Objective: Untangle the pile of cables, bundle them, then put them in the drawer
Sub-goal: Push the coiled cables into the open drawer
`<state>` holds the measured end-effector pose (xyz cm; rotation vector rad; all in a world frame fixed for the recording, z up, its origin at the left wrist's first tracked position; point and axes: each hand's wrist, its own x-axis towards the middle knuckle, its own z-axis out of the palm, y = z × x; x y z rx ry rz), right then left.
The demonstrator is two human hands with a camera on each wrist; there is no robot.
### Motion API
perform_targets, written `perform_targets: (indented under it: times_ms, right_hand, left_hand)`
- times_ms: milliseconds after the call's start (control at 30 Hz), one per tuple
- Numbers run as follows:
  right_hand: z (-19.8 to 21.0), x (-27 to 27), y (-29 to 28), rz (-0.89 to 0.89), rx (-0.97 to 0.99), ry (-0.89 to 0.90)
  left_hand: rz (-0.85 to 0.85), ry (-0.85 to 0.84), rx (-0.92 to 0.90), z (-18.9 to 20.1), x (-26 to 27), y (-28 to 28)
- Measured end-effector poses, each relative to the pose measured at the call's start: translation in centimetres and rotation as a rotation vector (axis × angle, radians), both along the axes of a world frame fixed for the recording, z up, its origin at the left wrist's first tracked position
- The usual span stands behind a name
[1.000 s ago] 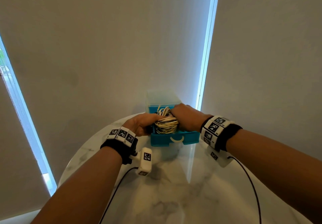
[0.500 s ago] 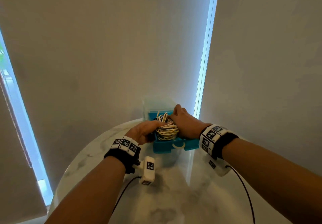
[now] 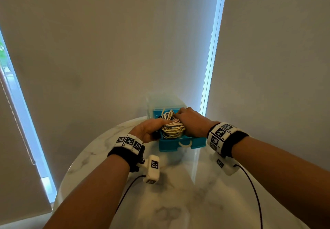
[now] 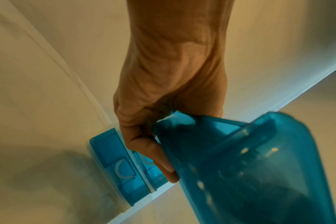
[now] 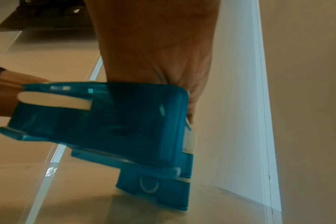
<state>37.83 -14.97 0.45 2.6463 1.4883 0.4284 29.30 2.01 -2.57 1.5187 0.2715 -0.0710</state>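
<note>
Cable bundle (image 3: 172, 128) in open blue drawer (image 3: 182, 144).
I see left grip (image 3: 148, 130) and right grip (image 3: 192, 121) grasping it (both sides).

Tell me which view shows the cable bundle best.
The head view: the cable bundle sits in the open drawer between both hands. Both wrist views look at the drawer from below, so its blue walls hide the cables.

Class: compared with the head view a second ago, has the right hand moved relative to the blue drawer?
Yes. The right hand has slid further back along the drawer, away from its white handle, over the cables.
</note>
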Motion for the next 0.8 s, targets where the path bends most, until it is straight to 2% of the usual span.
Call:
perform_targets:
  times_ms: [100, 233, 400, 600, 633, 700, 800]
  right_hand:
    - [0.6, 0.2, -0.2, 0.01, 0.002, 0.046]
    - [0.5, 0.1, 0.4, -0.045, -0.081, -0.056]
    - [0.9, 0.0, 0.5, -0.086, -0.038, 0.145]
    - [1.8, -0.9, -0.6, -0.083, 0.157, -0.103]
    - [1.9, -1.1, -0.9, -0.098, 0.201, -0.061]
    - [2.7, -1.2, -1.5, -0.127, 0.264, 0.148]
    - [4.7, -1.5, -2.2, -0.193, 0.221, 0.424]
  left_hand:
    - [0.006, 0.01, 0.023, 0.2, -0.1, -0.2]
    - [-0.003, 0.005, 0.046, -0.5, -0.3, 0.2]
    - [0.067, 0.003, 0.035, -0.6, 0.1, 0.3]
    - [0.164, 0.095, 0.111, 0.8, 0.8, -0.2]
    - [0.177, 0.113, 0.119, 0.8, 1.1, -0.1]
    - [0.192, 0.138, 0.14, 0.7, 1.7, 0.1]
    - [0.228, 0.146, 0.192, 0.5, 2.2, 0.1]
